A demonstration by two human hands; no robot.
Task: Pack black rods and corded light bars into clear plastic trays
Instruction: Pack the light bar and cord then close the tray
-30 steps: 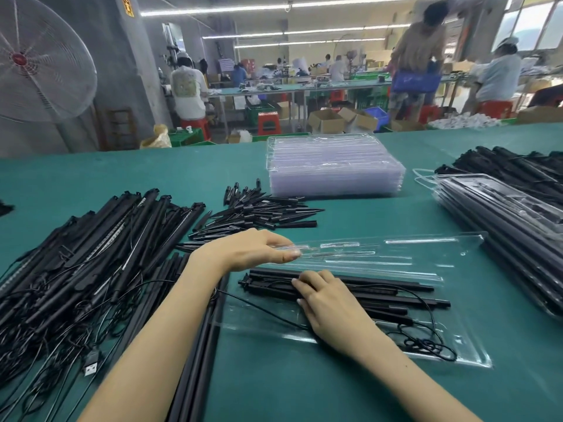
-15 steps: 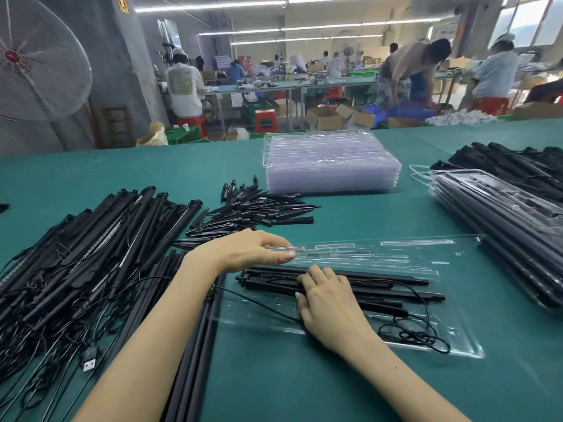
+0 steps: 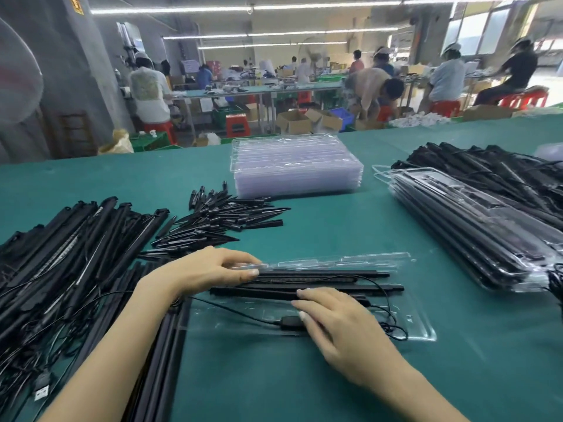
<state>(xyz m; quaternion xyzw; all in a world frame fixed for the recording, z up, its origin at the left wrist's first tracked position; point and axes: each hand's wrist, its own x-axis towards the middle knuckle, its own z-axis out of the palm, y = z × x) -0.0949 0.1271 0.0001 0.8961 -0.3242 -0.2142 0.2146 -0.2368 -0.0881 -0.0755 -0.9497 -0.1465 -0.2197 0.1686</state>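
A clear plastic tray (image 3: 420,327) lies open on the green table in front of me. Black light bars (image 3: 329,283) lie side by side in its far half, their thin cord (image 3: 387,303) looping to the right. A black USB plug (image 3: 291,322) rests in the tray's near half. My left hand (image 3: 210,269) lies over the bars' left ends, fingers straight along the tray's far edge. My right hand (image 3: 338,324) rests flat on the tray, fingertips touching the bars and the plug.
A big heap of corded light bars (image 3: 70,254) fills the left. Short black spike rods (image 3: 219,220) lie behind it. A stack of empty clear trays (image 3: 295,166) stands at the back middle. Packed trays (image 3: 469,229) and more bars pile up on the right.
My right hand has slid right and toward me, from the bars' left part to the plug in the tray's near half. The left hand stays on the bars' left ends.
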